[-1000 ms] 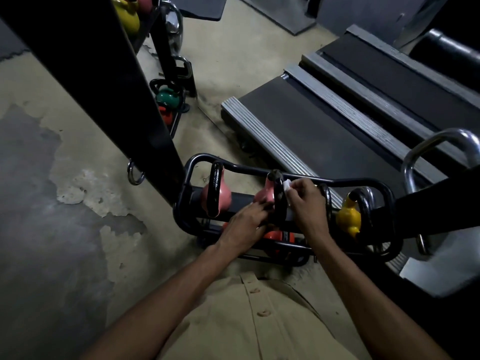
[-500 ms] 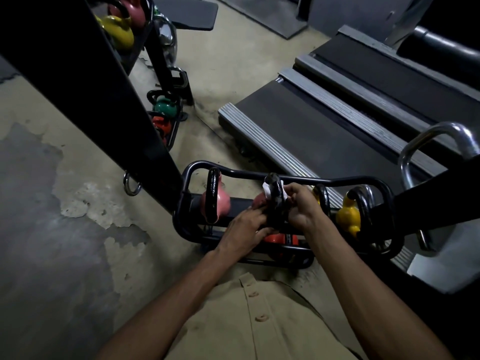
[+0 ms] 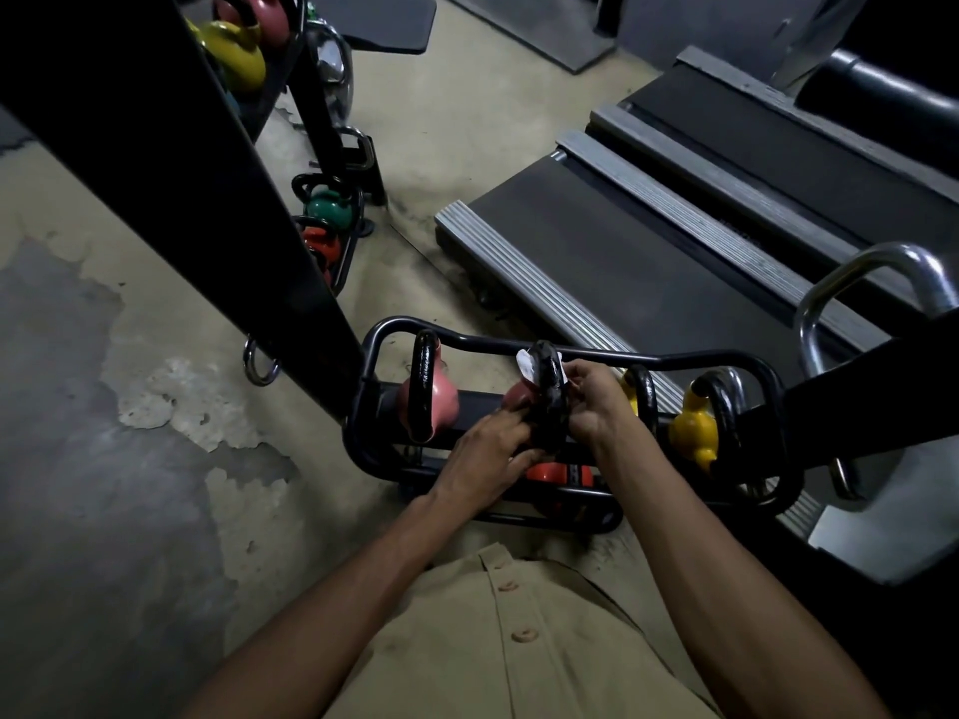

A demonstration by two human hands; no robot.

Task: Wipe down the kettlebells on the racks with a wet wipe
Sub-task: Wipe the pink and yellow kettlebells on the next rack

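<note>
The left grip [image 3: 488,448] rests with nearly straight fingers on the pink kettlebell [image 3: 519,395]. The right grip [image 3: 591,402] is curled, pressing the white wet wipe [image 3: 525,361] round its black handle. The kettlebell sits on the low rack [image 3: 674,363].

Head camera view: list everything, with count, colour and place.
near rack: one, black, centre
pink kettlebells: two, near rack's top tier, left
yellow kettlebells: two, top tier, right
orange kettlebell: one, lower tier
far rack: one, black, holding green kettlebell above red-orange kettlebell
top-left kettlebells: one yellow, one pink, beside post
wet wipe: one, white, on second pink kettlebell's handle
treadmills: two, black, right
post: one, black, left
left grip: bare hand, touching that kettlebell
right grip: bare hand, holding the wet wipe
</note>
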